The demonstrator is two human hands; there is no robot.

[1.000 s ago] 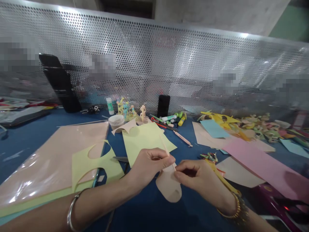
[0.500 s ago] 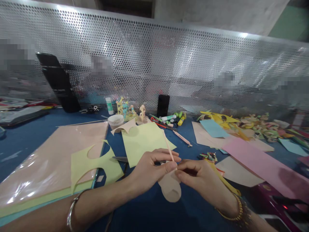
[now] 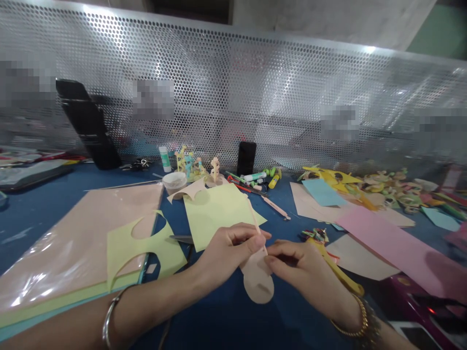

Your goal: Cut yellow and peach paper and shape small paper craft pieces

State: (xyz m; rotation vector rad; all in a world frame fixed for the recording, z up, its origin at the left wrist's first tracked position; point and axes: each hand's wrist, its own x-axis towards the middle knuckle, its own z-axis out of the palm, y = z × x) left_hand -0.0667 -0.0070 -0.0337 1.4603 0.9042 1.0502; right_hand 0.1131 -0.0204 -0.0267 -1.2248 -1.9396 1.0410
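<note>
Gripping a thin pale-pink stick (image 3: 256, 224) between thumb and fingers, our left hand (image 3: 228, 253) angles it up and away from us. Our right hand (image 3: 302, 265) pinches the top of a beige paper cutout (image 3: 258, 284), its fingers curled inward. Those fingers hide the upper part of the paper, so we cannot make out whether the stick's tip touches it, or how the paper is shaped there. We also cannot tell whether the cutout's rounded lower end rests on the blue tabletop (image 3: 233, 325) beneath it.

Both forearms reach in from the lower corners, wrists low, with the hands close together. Bare blue tabletop lies below the hands. Dark scissors (image 3: 180, 239) sit just beside our left hand, partly hidden. A yellow paper strip (image 3: 337, 272) lies close to our right hand, and a lime-yellow paper sheet (image 3: 215, 216) lies just beyond both hands.
</note>
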